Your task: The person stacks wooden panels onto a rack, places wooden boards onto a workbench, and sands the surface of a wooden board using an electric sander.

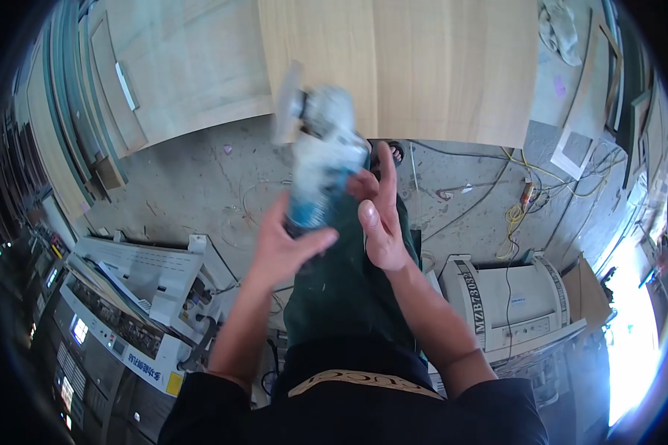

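Note:
An angle grinder [321, 159], blue and coated in pale dust, is held upright in front of my body, blurred by motion. My left hand [286, 241] wraps around the lower end of its body. At the grinder's top left, its disc [288, 104] shows edge-on, overlapping the wooden panel [423, 74] in view. Just right of the tool, my right hand [382, 222] is open, with index finger and thumb extended. Its other fingers are partly bent close to the grinder's side; whether they touch it I cannot tell.
A grey-white board [193, 59] adjoins the wooden panel. White machines stand at lower left [148, 274] and lower right [512, 300]. Yellow cable [516, 219] and dark cords lie on the concrete floor at right. Stacked boards [70, 111] line the left; a pale cloth [560, 33] lies top right.

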Action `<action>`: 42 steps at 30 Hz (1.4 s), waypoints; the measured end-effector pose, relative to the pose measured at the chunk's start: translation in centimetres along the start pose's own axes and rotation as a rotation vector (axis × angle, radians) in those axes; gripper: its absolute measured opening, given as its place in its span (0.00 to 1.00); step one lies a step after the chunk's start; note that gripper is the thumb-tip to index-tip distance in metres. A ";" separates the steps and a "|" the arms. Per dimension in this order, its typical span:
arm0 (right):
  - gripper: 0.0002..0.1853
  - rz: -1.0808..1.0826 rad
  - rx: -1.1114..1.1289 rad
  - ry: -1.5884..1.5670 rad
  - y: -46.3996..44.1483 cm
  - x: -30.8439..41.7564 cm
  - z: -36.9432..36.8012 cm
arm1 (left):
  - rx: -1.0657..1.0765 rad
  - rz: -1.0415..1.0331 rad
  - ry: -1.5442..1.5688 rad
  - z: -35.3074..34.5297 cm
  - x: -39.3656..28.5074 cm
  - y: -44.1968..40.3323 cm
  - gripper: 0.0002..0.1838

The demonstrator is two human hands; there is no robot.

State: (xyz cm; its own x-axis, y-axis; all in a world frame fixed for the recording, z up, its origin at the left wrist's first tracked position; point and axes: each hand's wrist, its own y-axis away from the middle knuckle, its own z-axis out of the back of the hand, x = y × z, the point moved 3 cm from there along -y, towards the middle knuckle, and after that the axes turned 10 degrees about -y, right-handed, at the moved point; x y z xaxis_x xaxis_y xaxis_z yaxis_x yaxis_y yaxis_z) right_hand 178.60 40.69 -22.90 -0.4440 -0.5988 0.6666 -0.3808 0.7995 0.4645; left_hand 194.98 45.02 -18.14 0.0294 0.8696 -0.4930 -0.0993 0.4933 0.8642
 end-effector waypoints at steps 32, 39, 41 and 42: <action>0.49 0.039 -0.507 0.098 10.0 -0.5 11.6 | -0.609 -0.990 -1.016 7.9 -6.2 -15.3 0.33; 0.50 0.045 -0.539 0.677 5.4 -4.5 2.5 | -0.091 -0.876 -1.326 7.7 -16.7 -21.3 0.59; 0.50 0.030 -0.531 0.720 4.3 -5.0 0.8 | -0.180 -0.979 -1.309 8.3 -13.5 -29.1 0.62; 0.50 0.013 -0.498 0.744 3.5 -5.3 0.1 | -0.283 -1.079 -1.303 8.5 -12.6 -31.5 0.64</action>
State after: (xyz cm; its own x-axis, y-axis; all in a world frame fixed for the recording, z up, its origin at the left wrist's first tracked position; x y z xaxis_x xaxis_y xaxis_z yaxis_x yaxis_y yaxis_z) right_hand 179.51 46.65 -24.84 0.2611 -0.5423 0.7986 0.0933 0.8376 0.5383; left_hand 206.18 18.68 -38.31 0.9099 -0.3140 -0.2710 0.3526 0.9296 0.1070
